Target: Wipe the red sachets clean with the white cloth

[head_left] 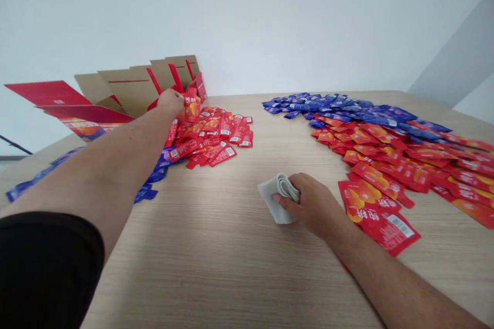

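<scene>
Out on the pale wood-grain table [200, 277], the left hand [170, 103] is stretched far forward, fingers curled down over a heap of red sachets [208, 136] and right against one red sachet [192, 106] standing on end; whether it's actually gripping that sachet, I can't tell from here! Over on the right, the right hand [312, 205] is closed around a folded white cloth [272, 200], pressing it to the tabletop just beside a wide spread of red packets [386, 169], with blue packets [339, 110] beyond. At the far left corner, an open cardboard box [131, 87] with red print stands behind the left hand, and more blue sachets [154, 175] lie beneath the left forearm [104, 164].
</scene>
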The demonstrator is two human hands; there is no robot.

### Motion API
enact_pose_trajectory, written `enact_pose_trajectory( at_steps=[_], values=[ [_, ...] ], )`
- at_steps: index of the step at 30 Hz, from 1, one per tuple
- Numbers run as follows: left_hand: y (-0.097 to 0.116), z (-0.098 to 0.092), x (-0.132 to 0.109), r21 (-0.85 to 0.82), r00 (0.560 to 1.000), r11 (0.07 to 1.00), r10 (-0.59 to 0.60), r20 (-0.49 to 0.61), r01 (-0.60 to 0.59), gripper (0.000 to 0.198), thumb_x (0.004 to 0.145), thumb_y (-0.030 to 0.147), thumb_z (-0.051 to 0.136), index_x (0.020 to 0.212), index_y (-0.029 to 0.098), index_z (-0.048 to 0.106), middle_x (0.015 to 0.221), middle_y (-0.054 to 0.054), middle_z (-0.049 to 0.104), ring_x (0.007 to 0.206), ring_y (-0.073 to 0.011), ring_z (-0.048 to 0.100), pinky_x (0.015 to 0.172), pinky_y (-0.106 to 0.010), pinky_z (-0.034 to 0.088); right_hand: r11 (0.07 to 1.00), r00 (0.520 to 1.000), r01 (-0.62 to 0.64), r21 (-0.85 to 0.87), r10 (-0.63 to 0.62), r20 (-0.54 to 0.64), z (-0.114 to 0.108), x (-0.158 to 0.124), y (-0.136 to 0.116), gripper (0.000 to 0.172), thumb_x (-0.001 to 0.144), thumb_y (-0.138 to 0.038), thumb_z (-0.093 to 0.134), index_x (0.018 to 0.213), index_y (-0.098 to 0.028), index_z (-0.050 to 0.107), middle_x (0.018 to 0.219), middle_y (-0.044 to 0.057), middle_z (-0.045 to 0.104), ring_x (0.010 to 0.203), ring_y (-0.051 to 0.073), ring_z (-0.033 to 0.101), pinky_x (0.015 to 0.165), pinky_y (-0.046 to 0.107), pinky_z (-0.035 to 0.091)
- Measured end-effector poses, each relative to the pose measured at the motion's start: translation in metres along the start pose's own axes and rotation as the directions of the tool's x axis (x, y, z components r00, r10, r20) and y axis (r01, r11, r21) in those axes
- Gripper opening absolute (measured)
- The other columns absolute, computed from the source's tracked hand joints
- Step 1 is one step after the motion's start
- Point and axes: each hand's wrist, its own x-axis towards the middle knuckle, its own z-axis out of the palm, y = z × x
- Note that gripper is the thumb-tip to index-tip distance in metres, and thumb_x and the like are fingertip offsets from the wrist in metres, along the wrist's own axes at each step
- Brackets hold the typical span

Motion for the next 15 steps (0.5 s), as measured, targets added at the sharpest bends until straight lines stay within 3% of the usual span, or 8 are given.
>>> enact_pose_trajectory(
  at_steps=[4, 7, 11, 13, 15],
  values=[
    [-0.001, 0.005, -0.009, 0.057, 0.989, 0.998, 0.023, -0.149, -0.014, 0.021, 0.091, 0.013, 0.060, 0.076, 0.016, 0.046, 0.061, 0.007, 0.033, 0.067, -0.0115, 0.025, 0.072, -0.023, 0.025, 1.000, 1.000, -0.007, -0.005, 0.007, 0.018, 0.000, 0.001, 0.001, 0.022, 0.087, -0.042, 0.059, 0.077, -0.022, 0.055, 0.081, 0.004, 0.060, 0.076, 0.020, 0.056, 0.065, 0.032, 0.035],
    [0.003, 0.008, -0.025, 0.055, 0.978, 0.996, 0.086, -0.190, -0.077, 0.016, 0.092, 0.012, 0.058, 0.082, 0.016, 0.045, 0.068, 0.006, 0.038, 0.072, -0.0108, 0.031, 0.076, -0.021, 0.028, 1.000, 1.000, -0.003, -0.007, 0.003, 0.018, 0.002, 0.000, 0.000, 0.022, 0.086, -0.042, 0.060, 0.079, -0.022, 0.055, 0.082, 0.003, 0.060, 0.076, 0.020, 0.056, 0.065, 0.032, 0.035],
    [0.020, 0.017, -0.056, 0.020, 0.977, 0.990, 0.138, -0.160, -0.137, 0.006, 0.091, 0.015, 0.057, 0.093, 0.014, 0.052, 0.076, 0.005, 0.049, 0.078, -0.0094, 0.040, 0.077, -0.020, 0.033, 1.000, 0.999, -0.004, -0.018, 0.003, -0.032, -0.004, 0.000, -0.002, 0.023, 0.087, -0.043, 0.059, 0.079, -0.022, 0.055, 0.083, 0.004, 0.061, 0.077, 0.020, 0.056, 0.066, 0.031, 0.035],
    [0.031, 0.027, -0.079, -0.015, 0.980, 0.988, 0.150, -0.133, -0.154, 0.009, 0.090, 0.017, 0.058, 0.098, 0.012, 0.056, 0.077, 0.005, 0.052, 0.076, -0.0089, 0.042, 0.073, -0.020, 0.033, 0.998, 0.991, -0.046, -0.039, 0.041, -0.128, -0.013, 0.001, 0.002, 0.025, 0.086, -0.046, 0.058, 0.079, -0.022, 0.055, 0.082, 0.005, 0.062, 0.077, 0.021, 0.056, 0.066, 0.032, 0.036],
    [0.041, 0.041, -0.109, -0.109, 0.989, 0.983, 0.142, -0.039, -0.145, 0.013, 0.088, 0.018, 0.059, 0.100, 0.013, 0.058, 0.076, 0.004, 0.054, 0.073, -0.0088, 0.042, 0.068, -0.020, 0.032, 0.992, 0.961, -0.118, -0.038, 0.105, -0.255, -0.025, 0.005, 0.010, 0.028, 0.086, -0.049, 0.058, 0.080, -0.022, 0.056, 0.084, 0.006, 0.064, 0.077, 0.022, 0.057, 0.066, 0.032, 0.037]
  ],
)
